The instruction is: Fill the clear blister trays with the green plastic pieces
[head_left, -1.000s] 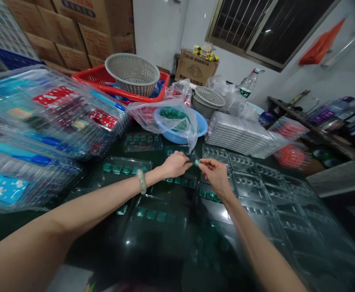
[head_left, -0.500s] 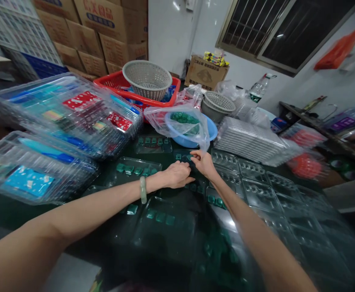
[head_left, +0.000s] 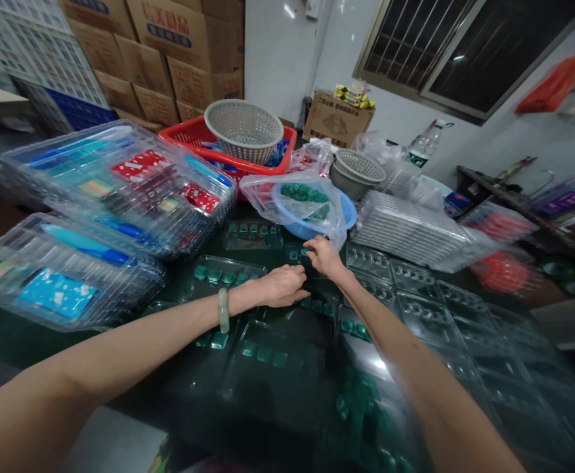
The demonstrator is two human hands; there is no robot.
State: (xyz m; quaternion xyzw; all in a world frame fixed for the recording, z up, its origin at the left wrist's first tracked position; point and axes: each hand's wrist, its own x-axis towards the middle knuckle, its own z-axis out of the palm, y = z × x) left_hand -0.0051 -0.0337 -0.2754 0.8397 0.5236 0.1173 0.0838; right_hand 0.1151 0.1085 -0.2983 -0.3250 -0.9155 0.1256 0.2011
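Forearms (head_left: 169, 345) stretch over the dark table (head_left: 193, 420), the right hand (head_left: 325, 256) bent down at a clear blister tray (head_left: 298, 246), its grip unclear; green pieces (head_left: 293, 255) lie just left. The left hand (head_left: 281, 286), thumb parted from curled fingers, nears the tray's front edge.

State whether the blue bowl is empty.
Not empty: green pieces lie inside the blue bowl, a clear plastic bag over its rim.

You face pale walls (head_left: 278, 66); light glints on them. On your right are a barred window (head_left: 415, 56) and a shelf (head_left: 493, 194).
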